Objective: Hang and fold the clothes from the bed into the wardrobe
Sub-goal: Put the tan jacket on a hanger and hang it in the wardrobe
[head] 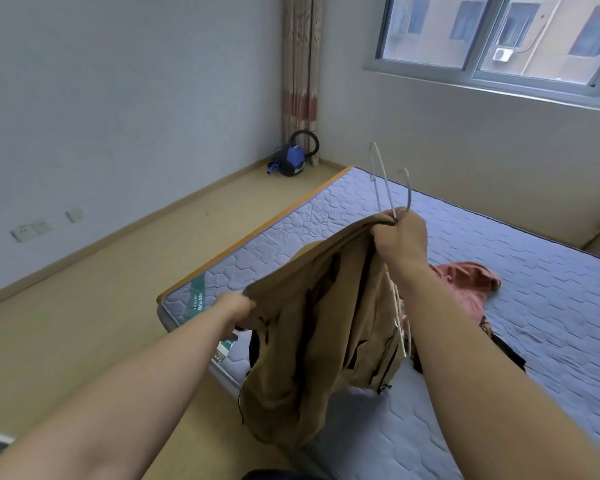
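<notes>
while the left hand (238,308) grips one edge of a tan garment (312,341), the right hand (400,237) is closed round its upper edge together with two wire hangers (387,188) — their hooks stick up above the knuckles. the garment hangs between both hands over the near corner of the bare quilted mattress (499,258). a pink garment (465,282) lies crumpled on the mattress just behind the right forearm, with a dark piece (503,344) beside it. a blue vacuum cleaner (293,161) sits in the far corner under the curtain (300,81).
</notes>
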